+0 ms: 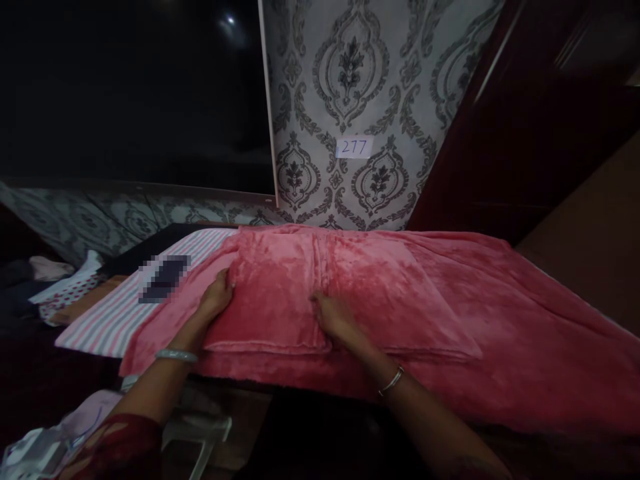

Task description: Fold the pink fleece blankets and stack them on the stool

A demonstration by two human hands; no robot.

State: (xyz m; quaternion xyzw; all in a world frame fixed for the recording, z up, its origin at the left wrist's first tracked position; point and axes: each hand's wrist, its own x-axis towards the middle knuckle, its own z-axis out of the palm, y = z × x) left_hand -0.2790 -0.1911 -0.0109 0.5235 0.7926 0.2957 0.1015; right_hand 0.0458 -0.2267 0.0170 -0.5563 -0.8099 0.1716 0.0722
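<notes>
My L hand (218, 293) flat, fingers spread, on left edge of folded pink blanket (280, 293). R hand (334, 316) flat on its middle fold. Blanket lies on table (590, 260), over striped cloth (120, 310).

A raised surface (90, 303) stands against the patterned wall. A striped cloth (117, 313) lies flat on its left part. A big pink blanket (525, 333) covers the rest and hangs over the near edge. On top of the blanket sits a folded pink piece (280, 300), thick and soft, with its edges stacked.
</notes>
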